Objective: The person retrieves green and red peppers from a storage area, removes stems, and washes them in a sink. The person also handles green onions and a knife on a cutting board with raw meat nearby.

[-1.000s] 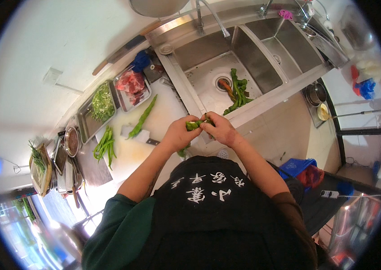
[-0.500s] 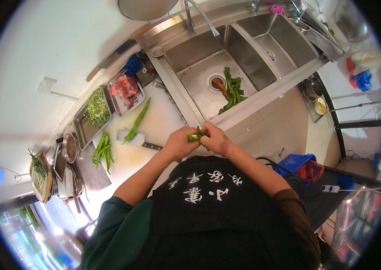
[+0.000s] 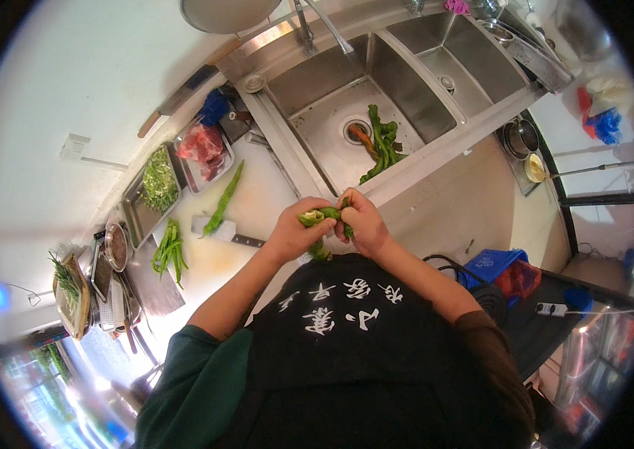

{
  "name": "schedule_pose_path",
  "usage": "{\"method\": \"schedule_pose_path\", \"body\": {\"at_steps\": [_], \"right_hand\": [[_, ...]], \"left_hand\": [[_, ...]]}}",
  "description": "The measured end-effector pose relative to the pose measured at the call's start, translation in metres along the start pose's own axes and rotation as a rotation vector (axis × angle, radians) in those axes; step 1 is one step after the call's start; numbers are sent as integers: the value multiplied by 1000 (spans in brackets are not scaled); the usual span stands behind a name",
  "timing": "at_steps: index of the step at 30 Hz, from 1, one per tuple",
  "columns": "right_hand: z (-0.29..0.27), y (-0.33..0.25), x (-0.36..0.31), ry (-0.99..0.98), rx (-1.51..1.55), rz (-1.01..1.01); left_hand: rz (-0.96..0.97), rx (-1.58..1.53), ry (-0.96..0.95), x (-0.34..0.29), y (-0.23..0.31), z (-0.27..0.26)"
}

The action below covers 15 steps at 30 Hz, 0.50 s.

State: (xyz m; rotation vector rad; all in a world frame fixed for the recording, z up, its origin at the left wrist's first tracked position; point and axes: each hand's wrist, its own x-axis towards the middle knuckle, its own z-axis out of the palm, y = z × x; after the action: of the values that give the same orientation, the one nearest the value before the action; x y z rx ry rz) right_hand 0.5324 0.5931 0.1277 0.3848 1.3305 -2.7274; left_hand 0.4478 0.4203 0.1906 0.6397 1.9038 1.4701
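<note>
In front of my apron, just short of the sink's edge, both hands hold a green chili pepper (image 3: pixel 320 215). My left hand (image 3: pixel 298 228) is closed round it, and an open, pale broken end shows beside the thumb. My right hand (image 3: pixel 364 223) pinches the pepper's other end, with green bits between the fingers. More green shows below my left hand. To the left, a long green pepper (image 3: pixel 224 200) lies across the blade of a cleaver (image 3: pixel 248 240) on a white cutting board (image 3: pixel 257 187). A bunch of green peppers (image 3: pixel 170 253) rests at the board's left.
Ahead is a steel double sink (image 3: pixel 332 112); dark green peppers or leaves (image 3: pixel 384 142) lie near its drain. Trays of raw meat (image 3: pixel 201 142) and chopped greens (image 3: pixel 158 182) stand along the wall. A blue bag (image 3: pixel 493 266) and a pan (image 3: pixel 520 138) are at the right.
My hands have turned and spread slightly apart, and more of the pepper shows between them. The view has shifted a little, moving the sink slightly left and up.
</note>
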Motion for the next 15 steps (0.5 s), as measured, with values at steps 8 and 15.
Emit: {"method": "schedule_pose_path", "body": {"at_steps": [8, 15], "right_hand": [[-15, -40, -5, 41, 353, 75], [-140, -28, -71, 403, 321, -159]], "left_hand": [[34, -36, 34, 18, 16, 8], [-38, -248, 134, 28, 3, 27]]}}
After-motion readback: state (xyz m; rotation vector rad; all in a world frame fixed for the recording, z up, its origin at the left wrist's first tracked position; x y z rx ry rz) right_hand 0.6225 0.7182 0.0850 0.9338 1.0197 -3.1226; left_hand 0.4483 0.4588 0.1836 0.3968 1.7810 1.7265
